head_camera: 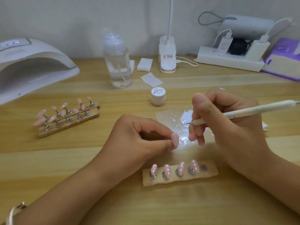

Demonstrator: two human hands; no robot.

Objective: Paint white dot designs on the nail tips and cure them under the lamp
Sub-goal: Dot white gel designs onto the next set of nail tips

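My left hand (142,135) pinches a plain pink nail tip (175,141) on its stand at the table's middle. My right hand (227,125) grips a white dotting pen (253,111), its fine point touching white gel on a shiny foil sheet (168,117). Just in front of me lies a wooden holder strip (211,173) carrying several pink tips with white dots (181,168) and one bare magnet spot (203,167). Two more wooden strips (68,125) at the left hold several plain pink tips. The white curing lamp (32,65) stands at the far left.
A small white gel jar (158,98) sits behind the foil. Further back are a clear pump bottle (118,62), white wipe pads (145,64), a desk lamp base (167,56), a power strip with chargers (230,60) and a purple box (284,62).
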